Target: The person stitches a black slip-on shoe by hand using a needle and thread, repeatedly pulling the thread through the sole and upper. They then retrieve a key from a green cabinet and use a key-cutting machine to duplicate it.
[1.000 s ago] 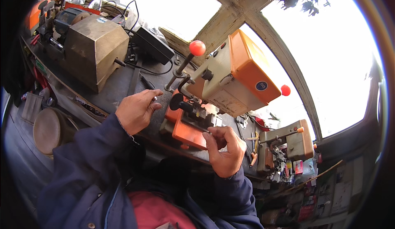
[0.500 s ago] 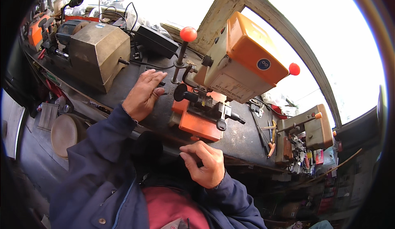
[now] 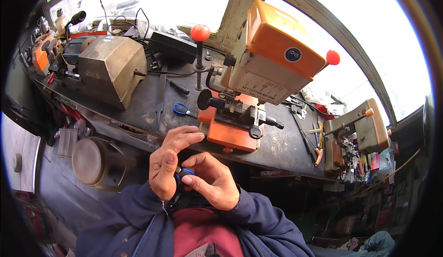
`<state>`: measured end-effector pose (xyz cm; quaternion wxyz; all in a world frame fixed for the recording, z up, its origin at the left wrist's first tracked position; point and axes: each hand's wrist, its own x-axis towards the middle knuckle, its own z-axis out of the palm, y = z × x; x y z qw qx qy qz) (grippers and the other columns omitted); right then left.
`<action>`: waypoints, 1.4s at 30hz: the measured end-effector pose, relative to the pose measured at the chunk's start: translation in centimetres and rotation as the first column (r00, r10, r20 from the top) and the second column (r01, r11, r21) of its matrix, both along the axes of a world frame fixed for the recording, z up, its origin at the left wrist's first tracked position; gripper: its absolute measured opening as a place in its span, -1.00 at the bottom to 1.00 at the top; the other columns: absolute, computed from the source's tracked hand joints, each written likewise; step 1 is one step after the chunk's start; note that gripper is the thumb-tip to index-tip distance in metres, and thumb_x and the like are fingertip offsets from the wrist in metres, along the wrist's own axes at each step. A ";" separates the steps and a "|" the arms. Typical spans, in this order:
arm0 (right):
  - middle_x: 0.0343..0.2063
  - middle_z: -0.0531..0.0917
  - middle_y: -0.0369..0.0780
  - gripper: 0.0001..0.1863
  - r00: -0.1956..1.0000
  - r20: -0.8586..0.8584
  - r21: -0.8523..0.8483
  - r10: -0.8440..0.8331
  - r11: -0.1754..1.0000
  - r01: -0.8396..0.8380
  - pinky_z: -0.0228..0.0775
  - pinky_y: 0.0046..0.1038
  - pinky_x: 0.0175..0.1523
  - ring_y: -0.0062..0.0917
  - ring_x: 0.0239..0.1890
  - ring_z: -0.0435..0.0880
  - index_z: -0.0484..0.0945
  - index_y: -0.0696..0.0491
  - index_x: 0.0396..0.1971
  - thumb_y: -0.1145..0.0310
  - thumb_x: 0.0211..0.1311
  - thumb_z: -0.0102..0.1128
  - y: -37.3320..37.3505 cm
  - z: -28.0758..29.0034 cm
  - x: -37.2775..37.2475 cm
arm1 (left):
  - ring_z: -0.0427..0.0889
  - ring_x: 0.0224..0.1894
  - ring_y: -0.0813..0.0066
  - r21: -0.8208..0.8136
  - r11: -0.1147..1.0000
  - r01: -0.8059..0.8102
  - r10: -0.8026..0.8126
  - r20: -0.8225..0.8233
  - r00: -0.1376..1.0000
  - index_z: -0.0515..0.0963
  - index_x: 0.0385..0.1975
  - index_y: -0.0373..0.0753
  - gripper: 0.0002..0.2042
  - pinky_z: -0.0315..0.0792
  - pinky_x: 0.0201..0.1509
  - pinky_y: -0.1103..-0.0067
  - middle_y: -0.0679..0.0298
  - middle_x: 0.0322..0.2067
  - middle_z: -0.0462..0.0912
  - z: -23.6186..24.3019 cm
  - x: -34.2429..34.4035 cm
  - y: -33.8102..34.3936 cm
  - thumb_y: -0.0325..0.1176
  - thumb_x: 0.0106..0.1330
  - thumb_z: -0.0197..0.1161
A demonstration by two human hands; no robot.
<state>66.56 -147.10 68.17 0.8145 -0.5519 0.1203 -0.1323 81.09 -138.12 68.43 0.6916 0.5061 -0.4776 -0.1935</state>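
My right hand (image 3: 213, 183) is closed in a pinch on a blue-headed key (image 3: 186, 172), held low in front of my chest. Close against the key's metal end is my left hand (image 3: 167, 162), its fingers stretched out and the thumb apart; whether it touches the key I cannot tell. A second blue-headed key (image 3: 180, 109) lies on the bench. Beside it stands an orange and cream key cutting machine (image 3: 272, 58). Its vise (image 3: 237, 111) has a black-headed key (image 3: 254, 132) at the right jaw.
An older grey machine (image 3: 110, 63) stands left on the dark bench (image 3: 152, 114), a smaller cutting machine (image 3: 357, 130) right. Long-handled tools (image 3: 308, 137) lie between machines. Red-knobbed levers (image 3: 200, 33) rise beside the orange machine. A round lamp (image 3: 87, 161) sits below the bench edge.
My left hand has come down off the bench toward my right hand, uncovering the blue-headed key lying there. The key in my right hand now shows. The view has shifted slightly.
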 end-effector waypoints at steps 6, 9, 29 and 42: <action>-0.23 0.69 -0.22 -0.70 0.976 0.027 -0.599 -0.216 0.778 0.189 0.53 -0.55 -0.14 -0.59 -0.25 0.68 0.60 0.22 0.00 0.61 0.28 0.38 -2.4 0.9 -1.9 | 0.64 -0.33 0.44 0.302 0.925 0.233 -0.159 -0.248 0.956 0.61 -0.30 -0.42 -0.49 0.48 -0.15 0.54 0.16 -0.44 0.68 -1.5 0.7 0.5 -0.11 0.69 -0.12; -0.23 0.68 -0.13 -0.53 0.987 0.145 -0.826 -0.068 0.542 0.158 0.56 -0.45 -0.11 -0.37 -0.28 0.71 0.60 0.21 0.08 0.58 0.13 0.48 -3.5 2.1 -2.3 | 0.58 -0.47 0.49 0.290 0.904 0.315 -0.159 -0.456 0.876 0.53 -0.51 -0.35 -0.47 0.43 -0.31 0.57 0.23 -0.56 0.60 -2.2 0.5 -0.2 -0.08 0.67 -0.06; -0.45 0.66 -0.11 -0.66 0.929 0.239 -0.956 -0.282 -0.235 0.174 0.54 -0.39 -0.32 -0.27 -0.46 0.70 0.71 0.19 -0.06 0.60 0.11 0.42 -10.3 8.7 0.3 | 0.48 -0.42 0.55 0.091 0.956 -0.279 0.231 0.354 0.906 0.57 0.07 -0.16 -0.59 0.42 -0.31 0.62 0.32 -0.25 0.58 0.7 6.0 -5.1 -0.60 0.21 0.38; -0.28 0.71 -0.11 -0.56 0.956 0.122 -0.966 -0.268 -0.252 0.052 0.61 -0.32 -0.19 -0.23 -0.29 0.75 0.71 0.19 -0.05 0.50 -0.02 0.47 -8.7 9.2 0.6 | 0.73 -0.13 0.11 -0.164 0.939 -0.302 0.316 0.754 0.576 0.60 0.07 -0.14 -0.52 0.63 -0.10 0.33 0.21 -0.08 0.70 -0.3 8.4 -8.1 -0.51 0.07 0.46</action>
